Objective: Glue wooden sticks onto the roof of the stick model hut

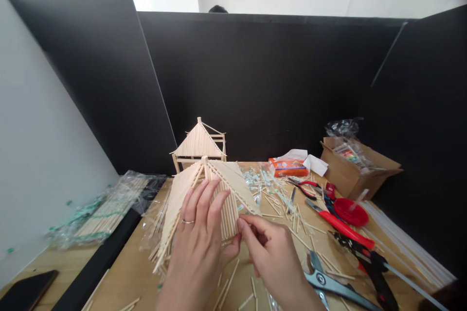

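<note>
A roof-shaped model of thin wooden sticks (182, 184) stands in front of me, its slopes meeting at a short post on top. My left hand (200, 223), with a ring on one finger, lies across the model's near slope, fingers stretched over the sticks and thumb at the lower edge. My right hand (268, 248) is at the slope's lower right edge, thumb and forefinger pinched at a stick end; exactly what is between them is partly hidden. Behind stands a second stick model (199, 142) with a peaked roof on an open frame.
Loose sticks (299, 218) litter the table's right side, with red-handled pliers (343, 228), a grey-blue cutter (332, 286), a red dish (350, 212), an orange packet (290, 167) and a cardboard box (355, 170). Bagged sticks (113, 209) and a phone (29, 291) lie left. Black panels (255, 82) surround the table.
</note>
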{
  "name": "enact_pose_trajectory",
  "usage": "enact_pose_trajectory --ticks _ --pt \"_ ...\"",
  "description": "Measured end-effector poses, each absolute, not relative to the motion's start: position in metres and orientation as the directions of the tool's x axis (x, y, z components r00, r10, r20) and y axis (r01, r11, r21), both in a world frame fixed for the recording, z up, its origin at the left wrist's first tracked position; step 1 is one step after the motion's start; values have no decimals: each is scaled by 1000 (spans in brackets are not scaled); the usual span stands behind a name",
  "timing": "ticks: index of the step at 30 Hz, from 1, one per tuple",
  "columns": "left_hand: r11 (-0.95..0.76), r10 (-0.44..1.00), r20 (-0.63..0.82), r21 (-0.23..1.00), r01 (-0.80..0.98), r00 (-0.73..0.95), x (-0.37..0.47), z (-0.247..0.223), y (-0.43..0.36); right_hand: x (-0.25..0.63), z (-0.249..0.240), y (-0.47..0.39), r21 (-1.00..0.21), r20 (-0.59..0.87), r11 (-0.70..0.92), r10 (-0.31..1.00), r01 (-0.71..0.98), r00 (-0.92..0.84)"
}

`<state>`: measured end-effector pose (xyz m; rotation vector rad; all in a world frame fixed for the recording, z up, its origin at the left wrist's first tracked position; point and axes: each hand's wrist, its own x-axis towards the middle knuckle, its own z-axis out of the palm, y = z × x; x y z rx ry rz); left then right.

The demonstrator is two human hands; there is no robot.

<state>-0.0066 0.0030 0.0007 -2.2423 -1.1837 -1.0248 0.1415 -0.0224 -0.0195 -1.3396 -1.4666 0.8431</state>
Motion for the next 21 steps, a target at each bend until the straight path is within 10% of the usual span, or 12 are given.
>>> enact_pose_trajectory --ticks 21 --pt "-571 545 727 -43 820 418 -12 -2 7 147 -19 -22 -980 60 66 998 189 -35"
